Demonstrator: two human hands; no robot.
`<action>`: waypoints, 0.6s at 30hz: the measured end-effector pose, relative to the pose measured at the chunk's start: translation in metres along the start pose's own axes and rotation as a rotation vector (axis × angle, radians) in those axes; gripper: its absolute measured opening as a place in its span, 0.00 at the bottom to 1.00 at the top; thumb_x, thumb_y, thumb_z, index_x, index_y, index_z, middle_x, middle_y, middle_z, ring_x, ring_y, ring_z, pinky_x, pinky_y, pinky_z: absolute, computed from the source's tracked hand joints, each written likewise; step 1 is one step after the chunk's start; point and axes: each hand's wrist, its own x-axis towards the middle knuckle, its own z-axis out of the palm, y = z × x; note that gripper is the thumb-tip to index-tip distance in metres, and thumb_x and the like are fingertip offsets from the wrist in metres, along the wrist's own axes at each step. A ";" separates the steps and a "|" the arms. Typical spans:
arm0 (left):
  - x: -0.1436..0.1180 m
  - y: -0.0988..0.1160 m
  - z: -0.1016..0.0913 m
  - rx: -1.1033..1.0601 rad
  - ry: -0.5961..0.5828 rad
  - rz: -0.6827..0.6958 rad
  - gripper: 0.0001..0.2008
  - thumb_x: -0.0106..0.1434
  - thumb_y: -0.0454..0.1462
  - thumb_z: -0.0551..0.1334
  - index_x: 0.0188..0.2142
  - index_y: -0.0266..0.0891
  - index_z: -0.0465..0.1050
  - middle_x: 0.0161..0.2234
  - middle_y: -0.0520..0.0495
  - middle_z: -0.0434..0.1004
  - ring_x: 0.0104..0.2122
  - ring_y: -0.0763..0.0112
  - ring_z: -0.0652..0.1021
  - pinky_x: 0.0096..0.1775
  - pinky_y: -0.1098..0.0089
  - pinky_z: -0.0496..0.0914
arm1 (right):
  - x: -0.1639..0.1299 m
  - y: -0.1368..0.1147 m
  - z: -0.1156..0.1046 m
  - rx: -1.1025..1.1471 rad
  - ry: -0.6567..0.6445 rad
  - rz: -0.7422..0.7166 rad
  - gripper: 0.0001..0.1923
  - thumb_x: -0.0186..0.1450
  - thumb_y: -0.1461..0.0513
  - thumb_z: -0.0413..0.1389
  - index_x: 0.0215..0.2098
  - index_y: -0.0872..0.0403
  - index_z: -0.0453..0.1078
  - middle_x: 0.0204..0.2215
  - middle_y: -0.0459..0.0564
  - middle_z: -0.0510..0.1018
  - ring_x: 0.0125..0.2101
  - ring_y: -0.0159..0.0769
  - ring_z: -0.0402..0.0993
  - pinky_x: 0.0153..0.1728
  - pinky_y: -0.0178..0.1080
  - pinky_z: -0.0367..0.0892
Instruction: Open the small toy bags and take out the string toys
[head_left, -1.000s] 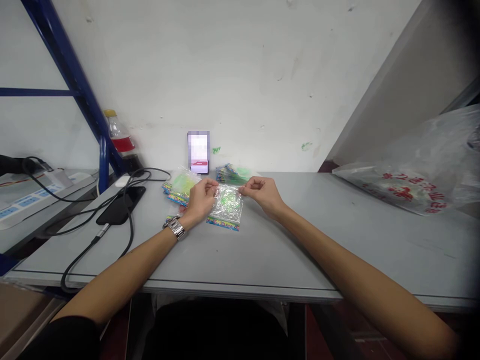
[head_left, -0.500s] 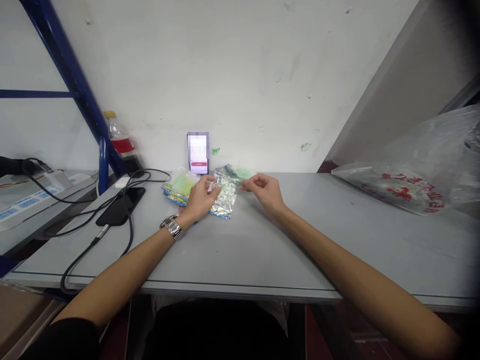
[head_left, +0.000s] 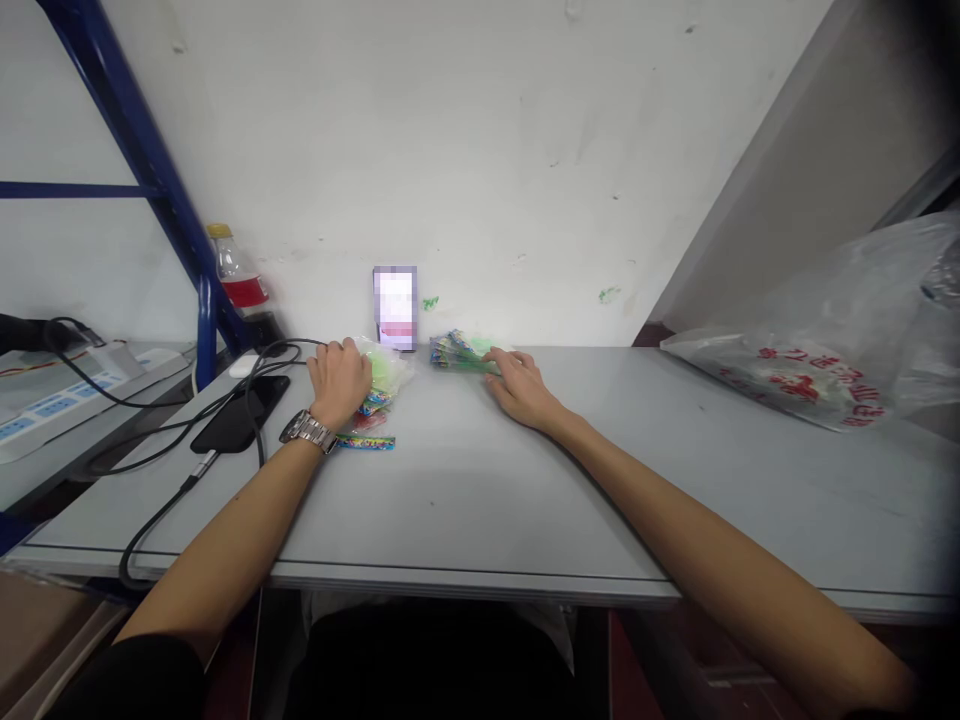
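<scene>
My left hand [head_left: 339, 382], with a metal watch at the wrist, rests on the left pile of small clear plastic packets [head_left: 386, 372]. Its fingers curl down onto a packet at the pile's left side, and their tips are partly hidden. These packets have yellow-green contents and colourful blue-patterned strips. One patterned strip [head_left: 371, 442] sticks out below the hand. My right hand [head_left: 521, 385] lies over the right end of a second group of green packets [head_left: 461, 352] by the wall. Its fingers are loosely stretched and apart, touching the top packet.
A phone [head_left: 395, 308] with a lit screen leans on the wall. At left are a black phone [head_left: 240, 415] on a cable, a white case [head_left: 245, 365], a cola bottle [head_left: 241, 285] and a power strip [head_left: 56, 405]. A plastic bag [head_left: 810, 370] lies at right.
The silvery packet between my hands has left the middle. My left hand has moved left onto the left pile. My right hand has opened over the right group, which looks fuller.
</scene>
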 end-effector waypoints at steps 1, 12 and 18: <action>-0.001 0.000 -0.001 0.024 0.009 0.013 0.14 0.64 0.36 0.51 0.42 0.31 0.72 0.41 0.27 0.74 0.45 0.41 0.71 0.44 0.49 0.63 | 0.000 0.000 0.000 -0.013 -0.019 0.000 0.22 0.68 0.57 0.40 0.57 0.54 0.61 0.55 0.60 0.71 0.58 0.59 0.56 0.51 0.59 0.59; -0.018 0.031 0.007 -0.033 -0.095 0.560 0.15 0.66 0.41 0.53 0.41 0.33 0.73 0.43 0.30 0.75 0.48 0.47 0.71 0.49 0.53 0.61 | 0.003 0.000 0.002 0.000 -0.024 0.001 0.23 0.69 0.58 0.39 0.56 0.55 0.65 0.55 0.59 0.73 0.56 0.58 0.59 0.51 0.59 0.59; -0.017 0.023 0.007 0.125 -0.151 0.522 0.12 0.64 0.32 0.51 0.41 0.33 0.72 0.42 0.32 0.75 0.47 0.50 0.72 0.48 0.54 0.63 | 0.003 0.000 0.002 0.023 0.051 -0.019 0.21 0.68 0.61 0.40 0.51 0.57 0.70 0.48 0.58 0.77 0.51 0.54 0.64 0.50 0.55 0.60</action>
